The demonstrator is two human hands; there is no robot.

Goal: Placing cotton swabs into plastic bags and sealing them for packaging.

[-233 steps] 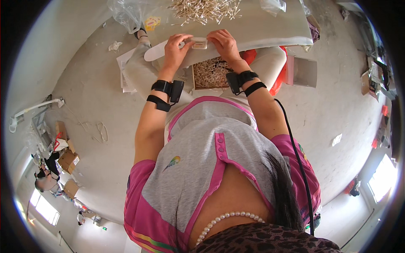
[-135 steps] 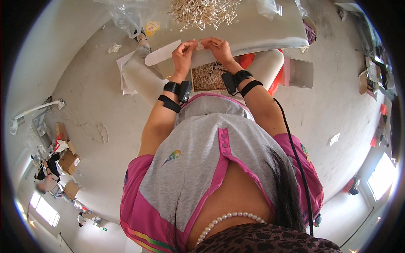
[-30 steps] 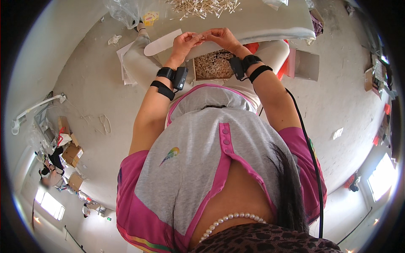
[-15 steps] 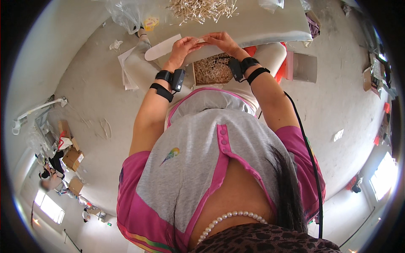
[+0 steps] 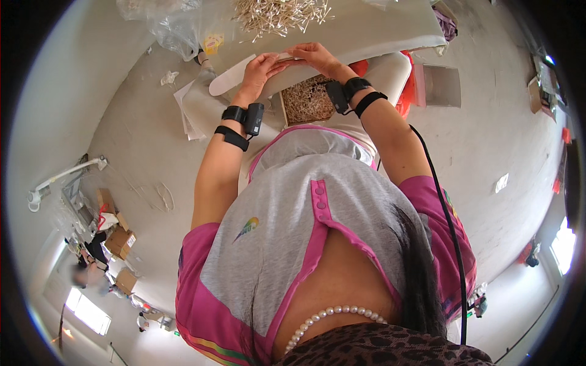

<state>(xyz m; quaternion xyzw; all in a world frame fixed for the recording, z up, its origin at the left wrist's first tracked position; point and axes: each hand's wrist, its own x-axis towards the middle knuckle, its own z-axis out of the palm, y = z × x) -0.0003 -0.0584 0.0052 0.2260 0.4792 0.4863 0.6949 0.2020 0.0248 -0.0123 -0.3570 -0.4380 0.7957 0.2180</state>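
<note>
At the near edge of the table, my left hand [image 5: 259,74] and my right hand [image 5: 315,58] meet with their fingers closed together. A small pale thing shows between the fingertips, too covered to name. Just beyond my hands lies a loose pile of cotton swabs [image 5: 281,17] on the tabletop. Below them, between my legs, stands an open box [image 5: 282,108] filled with many more cotton swabs [image 5: 308,100]. Beside my left hand, a white strip with a rounded end [image 5: 226,80] sticks out from the table edge.
The pale table [image 5: 378,33] spans the far side. Clear plastic bags [image 5: 174,30] hang at its left, near a yellow packet [image 5: 213,43]. White sheets [image 5: 188,110] lie at left; a red bag [image 5: 404,104] and an open bin-like box [image 5: 442,85] stand at right. A black cable [image 5: 436,177] runs along my right arm.
My fingers have shifted slightly around the small pale thing, the left ones now straighter and the right hand arched over them. The whole view has tilted a little.
</note>
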